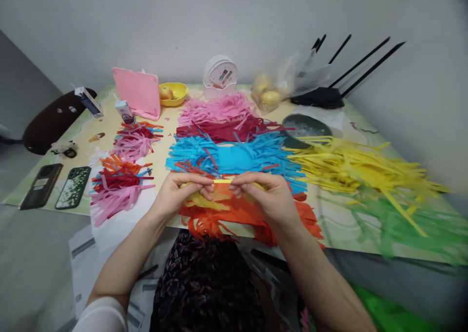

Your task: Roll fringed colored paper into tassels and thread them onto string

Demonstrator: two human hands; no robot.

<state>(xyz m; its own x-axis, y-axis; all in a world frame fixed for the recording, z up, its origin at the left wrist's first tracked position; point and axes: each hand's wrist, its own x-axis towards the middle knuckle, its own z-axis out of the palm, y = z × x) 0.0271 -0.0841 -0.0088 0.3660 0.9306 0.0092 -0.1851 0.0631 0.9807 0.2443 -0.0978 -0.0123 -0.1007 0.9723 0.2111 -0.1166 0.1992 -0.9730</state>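
Between my two hands a yellow tissue-paper strip point(222, 181) is stretched level. My left hand point(188, 185) pinches its left end and my right hand point(256, 188) pinches the other. More yellow paper hangs below my left fingers. Under my hands lies fringed orange tissue paper point(241, 210), spilling over the table's front edge. Just beyond are layers of fringed blue paper point(241, 157), dark red paper point(230, 130) and pink paper point(219, 108). A heap of cut yellow fringe point(361, 168) spreads to the right of my right hand.
Small multicoloured tassels point(120, 181) and two phones point(73, 188) lie at left. Behind stand a pink tablet case point(137, 92), a yellow bowl point(177, 92) and a white round holder point(220, 76). At right are a router point(318, 98), a dark dish point(305, 129) and green paper point(413, 229).
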